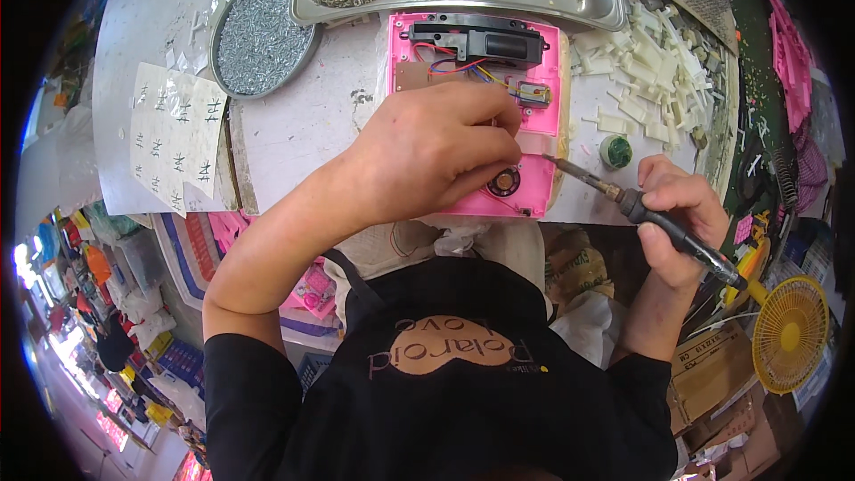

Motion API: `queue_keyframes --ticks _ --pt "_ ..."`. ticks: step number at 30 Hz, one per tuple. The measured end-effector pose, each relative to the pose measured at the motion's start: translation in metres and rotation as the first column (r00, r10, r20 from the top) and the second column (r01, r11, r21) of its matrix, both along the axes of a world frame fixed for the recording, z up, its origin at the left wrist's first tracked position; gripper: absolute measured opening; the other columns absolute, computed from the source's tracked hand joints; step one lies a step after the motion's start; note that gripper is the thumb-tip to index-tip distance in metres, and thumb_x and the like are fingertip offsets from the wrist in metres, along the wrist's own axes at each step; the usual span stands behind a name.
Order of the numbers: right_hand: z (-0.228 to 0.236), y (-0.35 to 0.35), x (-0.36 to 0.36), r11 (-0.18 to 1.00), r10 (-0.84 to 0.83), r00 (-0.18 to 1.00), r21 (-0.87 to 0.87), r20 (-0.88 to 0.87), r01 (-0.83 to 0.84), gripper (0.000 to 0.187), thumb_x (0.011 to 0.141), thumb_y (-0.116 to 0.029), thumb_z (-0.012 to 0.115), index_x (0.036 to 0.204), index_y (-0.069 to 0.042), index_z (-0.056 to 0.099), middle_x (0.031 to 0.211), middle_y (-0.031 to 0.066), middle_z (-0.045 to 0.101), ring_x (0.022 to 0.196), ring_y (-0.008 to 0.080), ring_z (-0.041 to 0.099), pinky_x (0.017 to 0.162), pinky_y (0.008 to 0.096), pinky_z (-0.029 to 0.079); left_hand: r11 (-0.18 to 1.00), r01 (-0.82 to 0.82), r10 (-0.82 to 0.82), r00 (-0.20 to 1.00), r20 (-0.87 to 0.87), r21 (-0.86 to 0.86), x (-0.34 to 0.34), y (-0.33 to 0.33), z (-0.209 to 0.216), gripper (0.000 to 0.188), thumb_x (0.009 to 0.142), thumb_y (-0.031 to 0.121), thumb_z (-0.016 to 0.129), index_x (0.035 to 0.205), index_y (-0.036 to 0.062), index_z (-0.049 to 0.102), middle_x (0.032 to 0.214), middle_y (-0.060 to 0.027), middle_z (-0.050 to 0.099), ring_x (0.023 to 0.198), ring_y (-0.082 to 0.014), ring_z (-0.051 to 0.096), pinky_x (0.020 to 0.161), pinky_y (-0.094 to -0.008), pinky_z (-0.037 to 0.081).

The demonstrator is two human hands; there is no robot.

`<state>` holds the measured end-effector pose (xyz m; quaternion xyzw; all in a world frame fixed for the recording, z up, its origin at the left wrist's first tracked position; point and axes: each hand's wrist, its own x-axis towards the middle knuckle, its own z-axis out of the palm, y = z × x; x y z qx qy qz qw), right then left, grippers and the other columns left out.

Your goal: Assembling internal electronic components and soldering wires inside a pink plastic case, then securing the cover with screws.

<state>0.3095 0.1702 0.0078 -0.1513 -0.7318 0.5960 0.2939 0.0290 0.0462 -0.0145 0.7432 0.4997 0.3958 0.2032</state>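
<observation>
A pink plastic housing (539, 191) lies on the worktable in front of me. It holds a black mechanism (485, 43), a small metal motor (534, 93), coloured wires and a round black speaker (504, 182). My left hand (445, 138) reaches over the housing, thumb and fingers closed together in a pinch; what they hold is hidden. In my right hand (681, 205) is a soldering iron (659, 218), gripped by its dark handle. Its tip points left, close to the housing's right edge, beside my left fingers. A small jar with green contents (615, 151) stands just past the iron.
A metal tray (579, 9) with small metal parts stands at the back. Left of it is a round bowl (215, 62) full of screws. White plastic pieces (637, 80) are heaped at right. Marked paper (178, 142) lies at left. A yellow fan (790, 334) sits at lower right.
</observation>
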Motion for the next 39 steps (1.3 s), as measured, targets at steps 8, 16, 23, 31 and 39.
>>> queue_keyframes --ticks 8,16,23,31,39 --pt "-0.006 -0.007 -0.012 0.997 0.053 0.998 0.057 0.038 -0.055 0.025 0.072 -0.007 0.075 0.095 -0.001 0.068 0.068 0.0040 0.055 0.060 0.0184 0.049 0.067 0.0348 0.042 0.999 -0.018 0.015 0.997 -0.076 -0.039 0.003 -0.003 0.001 0.018 0.073 0.002 0.079 0.087 0.0069 0.069 0.098 -0.0058 0.065 0.087 -0.0272 0.067 0.072 -0.0372 0.056" --pt "-0.007 -0.008 -0.015 0.995 0.049 0.997 0.088 0.053 -0.054 0.025 0.071 -0.008 0.076 0.094 -0.002 0.068 0.064 0.0019 0.052 0.059 0.0183 0.047 0.063 0.0333 0.040 0.999 -0.026 0.023 0.995 -0.102 -0.029 0.005 -0.002 -0.001 0.018 0.072 0.003 0.079 0.086 0.0076 0.067 0.096 -0.0043 0.065 0.085 -0.0262 0.067 0.070 -0.0364 0.055" --pt "-0.004 -0.009 -0.017 0.991 0.030 0.995 0.126 0.097 -0.042 0.026 0.068 -0.007 0.075 0.093 -0.002 0.068 0.064 0.0021 0.052 0.058 0.0185 0.046 0.059 0.0322 0.038 0.999 -0.032 0.029 0.994 -0.106 -0.027 0.006 -0.003 -0.002 0.018 0.072 0.003 0.078 0.084 0.0069 0.066 0.094 -0.0043 0.064 0.084 -0.0259 0.066 0.070 -0.0361 0.055" --pt "0.003 -0.009 -0.010 0.989 0.007 0.999 0.150 0.052 -0.015 0.027 0.069 -0.006 0.075 0.094 -0.001 0.068 0.066 0.0038 0.053 0.058 0.0195 0.047 0.060 0.0333 0.039 0.999 -0.031 0.028 0.995 -0.096 -0.038 0.006 -0.003 -0.003 0.017 0.071 0.003 0.078 0.083 0.0068 0.066 0.093 -0.0043 0.065 0.085 -0.0260 0.067 0.071 -0.0362 0.055" --pt "0.022 -0.011 0.102 0.920 -0.391 0.920 0.045 0.014 0.390 0.024 0.082 -0.010 0.070 0.101 -0.001 0.057 0.081 0.0075 0.057 0.074 0.0200 0.051 0.080 0.0422 0.043 0.997 0.019 -0.025 0.995 -0.095 -0.069 0.003 0.001 0.002 0.019 0.071 0.003 0.079 0.086 0.0068 0.067 0.096 -0.0067 0.065 0.087 -0.0283 0.067 0.073 -0.0378 0.055"
